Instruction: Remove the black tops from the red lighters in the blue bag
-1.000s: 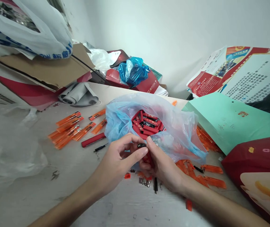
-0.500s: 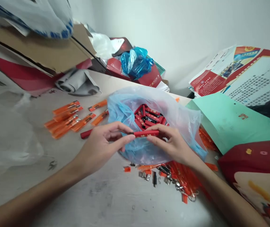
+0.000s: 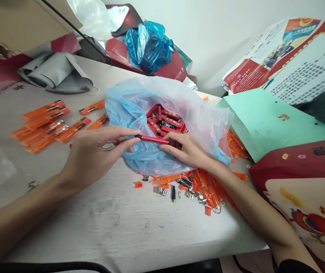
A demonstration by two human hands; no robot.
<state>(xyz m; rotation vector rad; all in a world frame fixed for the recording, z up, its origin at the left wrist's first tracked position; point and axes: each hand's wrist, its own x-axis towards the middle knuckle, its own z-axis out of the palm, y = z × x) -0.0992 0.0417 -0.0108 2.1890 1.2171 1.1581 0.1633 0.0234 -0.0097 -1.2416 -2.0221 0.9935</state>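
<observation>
A slim red tube (image 3: 153, 139) with black ends is held level between my two hands, over the front of a pale blue plastic bag (image 3: 204, 113). My left hand (image 3: 94, 153) pinches its black left end between thumb and fingertips. At the other end, my right hand (image 3: 186, 149) has thumb and fingers closed on it. Inside the open bag lies a heap of similar red tubes (image 3: 169, 121) with gold lettering and black ends. Part of another red piece shows beside my left hand, mostly hidden by it.
Flat orange pieces (image 3: 45, 123) lie at the left. In front of the bag are small metal parts (image 3: 160, 190) and orange strips (image 3: 204, 185). A green folder (image 3: 267, 121) and a red printed box (image 3: 281, 163) stand right. A blue bag (image 3: 149, 45) sits at the back.
The view has shifted, so everything sits higher and further left. Both hands still hold the red tube; its gold lettering has turned out of sight.
</observation>
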